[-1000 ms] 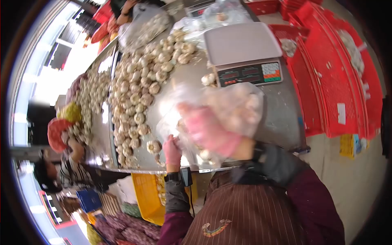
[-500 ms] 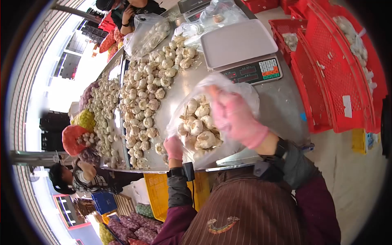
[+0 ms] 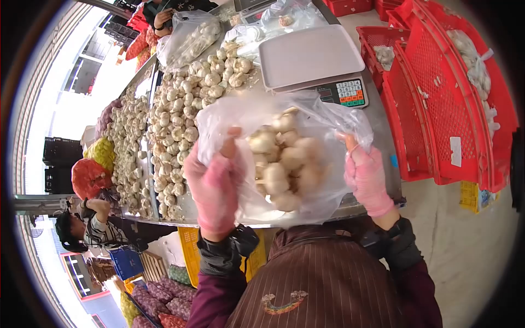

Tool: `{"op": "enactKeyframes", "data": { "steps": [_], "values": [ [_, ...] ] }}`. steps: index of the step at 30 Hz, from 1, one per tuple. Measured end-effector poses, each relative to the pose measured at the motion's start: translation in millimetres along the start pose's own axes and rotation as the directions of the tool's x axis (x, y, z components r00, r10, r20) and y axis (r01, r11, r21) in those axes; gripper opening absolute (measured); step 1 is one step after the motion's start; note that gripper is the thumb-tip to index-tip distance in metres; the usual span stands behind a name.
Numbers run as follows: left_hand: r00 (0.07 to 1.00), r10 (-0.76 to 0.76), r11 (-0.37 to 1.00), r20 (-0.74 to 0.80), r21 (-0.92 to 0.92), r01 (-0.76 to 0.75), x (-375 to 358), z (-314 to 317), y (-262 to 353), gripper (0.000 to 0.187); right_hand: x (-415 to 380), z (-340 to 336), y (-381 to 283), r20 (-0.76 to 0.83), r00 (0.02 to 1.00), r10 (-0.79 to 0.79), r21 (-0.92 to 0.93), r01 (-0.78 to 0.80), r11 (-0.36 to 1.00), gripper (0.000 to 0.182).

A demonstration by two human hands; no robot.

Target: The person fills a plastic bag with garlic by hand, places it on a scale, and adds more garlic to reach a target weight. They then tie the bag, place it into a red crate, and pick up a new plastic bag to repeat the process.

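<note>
In front of my body a clear plastic bag [image 3: 249, 183] hangs between my two hands, its mouth spread wide. Several garlic bulbs [image 3: 279, 177] lie inside it, a little blurred. My left hand [image 3: 213, 188], in a pink fingerless glove, is closed on the bag's left side. My right hand [image 3: 367, 177], gloved the same way, pinches the right edge of the bag. Behind the bag stands a digital scale with a bare grey pan [image 3: 311, 57]; its keypad [image 3: 350, 93] shows while part of its display is covered by the plastic.
Loose garlic [image 3: 175, 126] is heaped along the metal table's left side. A filled bag of garlic [image 3: 191, 41] rests at the far end, near another person's hand [image 3: 162, 19]. Red crates [image 3: 443, 104] stand on the right, a yellow crate [image 3: 188, 254] below the table. Another person [image 3: 93, 227] is at left.
My right hand has moved right and down, my left hand up and left. The bag is now stretched open between them and raised. The whole view has shifted slightly.
</note>
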State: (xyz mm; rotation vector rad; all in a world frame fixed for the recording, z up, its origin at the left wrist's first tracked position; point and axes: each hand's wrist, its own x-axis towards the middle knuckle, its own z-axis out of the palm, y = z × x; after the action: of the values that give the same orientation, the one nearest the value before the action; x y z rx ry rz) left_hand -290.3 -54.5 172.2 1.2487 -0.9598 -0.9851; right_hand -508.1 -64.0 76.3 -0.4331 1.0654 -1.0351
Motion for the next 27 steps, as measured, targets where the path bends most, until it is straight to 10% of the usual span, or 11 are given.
{"op": "enactKeyframes", "data": {
  "steps": [5, 8, 9, 10, 13, 14, 19, 21, 23, 27],
  "values": [
    [0.973, -0.102, 0.99, -0.207, 0.075, 0.12, 18, -97, -48, 0.028, 35, -44, 31, -0.089, 0.995, -0.049, -0.011, 0.048, 0.999, 0.031],
    [0.957, 0.16, 0.79, -0.242, 0.612, 0.023, 20, -113, -62, 0.044, 41, -68, 37, -0.178, 0.984, -0.025, 0.05, 0.035, 0.998, 0.034],
    [0.868, 0.493, 0.095, 0.065, 0.987, -0.129, 21, -102, -66, 0.055, 39, -71, 32, -0.194, 0.981, -0.001, 0.048, 0.01, 0.999, 0.034],
    [0.843, 0.477, -0.029, 0.25, 0.963, -0.269, 18, -58, -55, 0.057, 37, -73, 30, -0.208, 0.978, 0.026, 0.043, -0.018, 0.999, 0.035],
    [0.79, 0.193, 0.435, 0.582, 0.671, -0.6, 3, 38, -115, 0.047, 40, -71, 33, -0.132, 0.991, 0.014, 0.034, -0.01, 0.999, 0.034],
    [0.753, -0.076, 0.286, 0.654, 0.738, -0.611, 0, 62, -140, 0.038, 42, -67, 35, -0.128, 0.992, 0.014, 0.028, -0.011, 1.0, 0.034],
    [0.661, -0.209, 0.247, 0.72, 0.693, -0.677, -30, 6, -160, 0.033, 49, -66, 30, -0.182, 0.983, 0.037, 0.128, -0.013, 0.992, 0.032],
    [0.662, -0.447, 0.029, 0.602, 0.749, -0.662, -32, -30, -150, 0.034, 47, -67, 27, -0.186, 0.981, 0.05, 0.133, -0.026, 0.991, 0.031],
    [0.743, -0.456, -0.129, 0.49, 0.789, -0.6, -25, -71, -164, 0.037, 50, -64, 26, -0.183, 0.982, 0.047, 0.144, -0.02, 0.989, 0.03],
    [0.906, -0.388, 0.213, 0.168, 0.973, -0.09, 31, -111, -168, 0.05, 52, -69, 36, -0.191, 0.981, 0.029, 0.135, -0.003, 0.991, 0.028]
  ]
}}
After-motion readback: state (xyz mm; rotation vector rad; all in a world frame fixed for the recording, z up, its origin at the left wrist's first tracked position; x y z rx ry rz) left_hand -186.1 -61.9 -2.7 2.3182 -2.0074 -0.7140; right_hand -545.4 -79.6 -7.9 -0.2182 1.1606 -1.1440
